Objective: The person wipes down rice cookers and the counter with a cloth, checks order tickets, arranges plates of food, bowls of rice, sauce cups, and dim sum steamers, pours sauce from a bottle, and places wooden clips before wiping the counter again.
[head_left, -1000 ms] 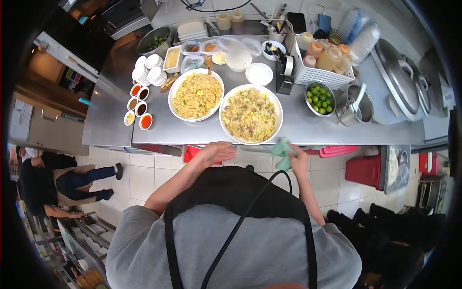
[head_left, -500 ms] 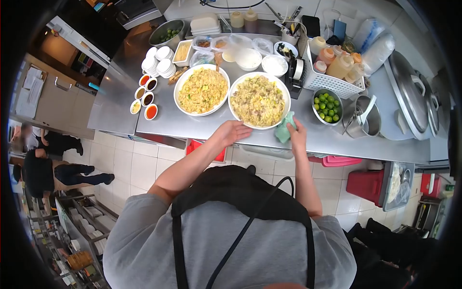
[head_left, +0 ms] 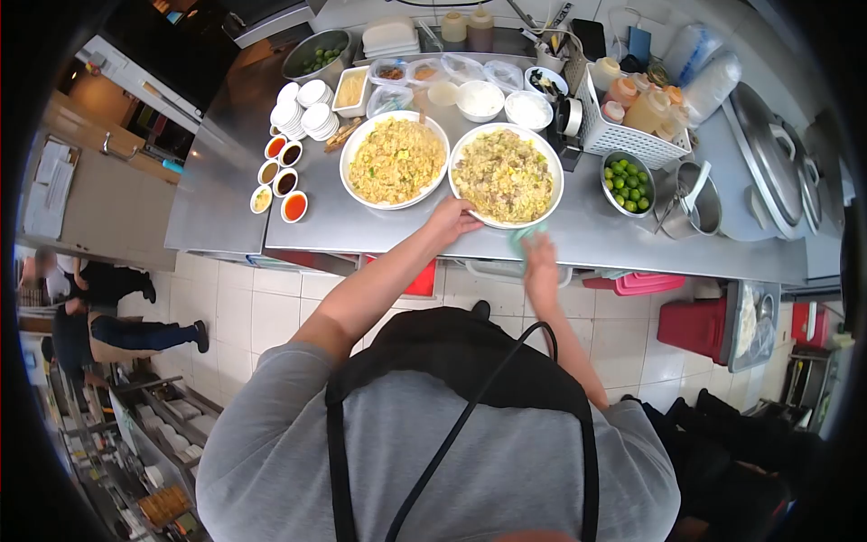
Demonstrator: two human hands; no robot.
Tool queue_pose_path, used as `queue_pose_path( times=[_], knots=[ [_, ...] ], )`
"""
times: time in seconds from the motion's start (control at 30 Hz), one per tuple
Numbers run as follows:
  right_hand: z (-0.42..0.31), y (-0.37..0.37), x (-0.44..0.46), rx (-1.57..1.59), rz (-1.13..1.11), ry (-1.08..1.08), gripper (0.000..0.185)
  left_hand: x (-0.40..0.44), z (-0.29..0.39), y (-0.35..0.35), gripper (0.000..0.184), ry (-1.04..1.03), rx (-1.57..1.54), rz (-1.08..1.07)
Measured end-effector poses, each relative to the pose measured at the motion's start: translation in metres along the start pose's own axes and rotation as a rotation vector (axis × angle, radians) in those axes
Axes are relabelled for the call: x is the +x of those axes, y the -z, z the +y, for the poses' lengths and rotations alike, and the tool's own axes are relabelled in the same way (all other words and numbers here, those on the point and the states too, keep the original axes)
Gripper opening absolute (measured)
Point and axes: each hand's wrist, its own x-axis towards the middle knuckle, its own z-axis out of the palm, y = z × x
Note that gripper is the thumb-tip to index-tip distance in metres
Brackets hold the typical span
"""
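Note:
A white bowl of fried rice with meat bits [head_left: 506, 176] stands near the front of the steel counter. My left hand [head_left: 454, 223] grips its near left rim, the fingers partly hidden at the bowl's edge. Just below the same bowl, my right hand [head_left: 540, 264] holds a green cloth [head_left: 526, 237] at the rim's lower side; hand and cloth are smeared by motion. To the left, almost touching, is a second white bowl of yellow fried rice [head_left: 396, 161].
Sauce cups [head_left: 294, 207] and stacked white lids [head_left: 318, 119] stand left. A bowl of green limes [head_left: 628, 185], a metal pot [head_left: 703, 212] and a white basket of bottles [head_left: 646, 135] are right. Behind are small white bowls [head_left: 528, 110]. Other people [head_left: 135, 332] stand at far left.
My left hand has gone from resting beside the bowl to gripping its rim. The right hand has moved left with the cloth, under the bowl's near edge. The view has shifted slightly.

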Motion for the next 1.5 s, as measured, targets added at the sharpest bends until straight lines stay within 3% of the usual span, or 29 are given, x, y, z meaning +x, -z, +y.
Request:
queue_pose_path(
  times=[0.1, 0.17, 0.23, 0.3, 0.37, 0.43, 0.57, 0.63, 0.73, 0.8, 1.03, 1.1, 1.23, 1.3, 1.4, 1.47, 1.5],
  knots=[
    [-0.023, 0.006, -0.048, 0.185, -0.145, 0.111, 0.042, 0.008, -0.006, 0.003, 0.037, 0.002, -0.006, 0.022],
    [-0.018, 0.034, -0.059, 0.425, -0.264, -0.116, 0.038, -0.005, -0.01, -0.002, 0.038, 0.039, -0.008, 0.051],
    [0.022, 0.046, -0.055, 0.709, 0.207, -0.341, 0.037, -0.055, -0.006, -0.015, 0.041, 0.086, -0.013, 0.131],
    [0.049, 0.08, -0.023, 0.369, 0.225, -0.405, 0.035, -0.092, -0.001, -0.013, 0.04, 0.143, 0.032, 0.207],
    [0.066, 0.065, 0.001, 0.072, 0.222, -0.442, 0.039, -0.119, 0.003, -0.004, 0.034, 0.225, 0.077, 0.251],
    [0.065, 0.033, 0.022, -0.274, 0.12, -0.183, 0.044, -0.145, 0.003, 0.01, 0.035, 0.235, 0.054, 0.224],
    [0.02, -0.013, 0.086, 0.042, -0.081, 0.076, 0.046, -0.179, -0.002, 0.041, 0.04, 0.246, 0.062, 0.276],
    [-0.004, -0.026, 0.122, 0.153, -0.039, 0.138, 0.046, -0.192, -0.004, 0.047, 0.035, 0.206, 0.075, 0.331],
    [-0.022, -0.048, 0.177, 0.097, 0.075, 0.117, 0.043, -0.206, -0.001, 0.044, 0.048, 0.175, 0.1, 0.381],
    [-0.022, -0.072, 0.206, -0.153, 0.168, -0.013, 0.042, -0.209, -0.008, 0.051, 0.063, 0.163, 0.093, 0.377],
    [-0.028, -0.112, 0.255, -0.339, 0.046, -0.271, 0.034, -0.213, -0.017, 0.052, 0.06, 0.165, 0.063, 0.398],
    [-0.033, -0.091, 0.255, -0.359, -0.138, -0.212, 0.037, -0.212, -0.016, 0.051, 0.06, 0.17, 0.06, 0.391],
    [-0.004, -0.079, 0.234, -0.207, -0.141, -0.029, 0.028, -0.212, -0.014, 0.054, 0.049, 0.139, 0.034, 0.361],
    [0.009, -0.061, 0.199, -0.092, -0.383, 0.178, 0.029, -0.21, -0.016, 0.063, 0.049, 0.149, 0.03, 0.333],
    [0.01, -0.004, 0.109, 0.119, -0.432, 0.334, 0.031, -0.209, -0.011, 0.064, 0.062, 0.189, 0.105, 0.304],
    [0.02, 0.042, 0.053, 0.342, -0.773, 0.195, 0.031, -0.21, -0.007, 0.057, 0.049, 0.136, 0.048, 0.309],
    [0.016, 0.077, 0.04, 0.429, -1.095, -0.009, 0.033, -0.209, -0.009, 0.063, 0.049, 0.146, 0.052, 0.304]
  ],
)
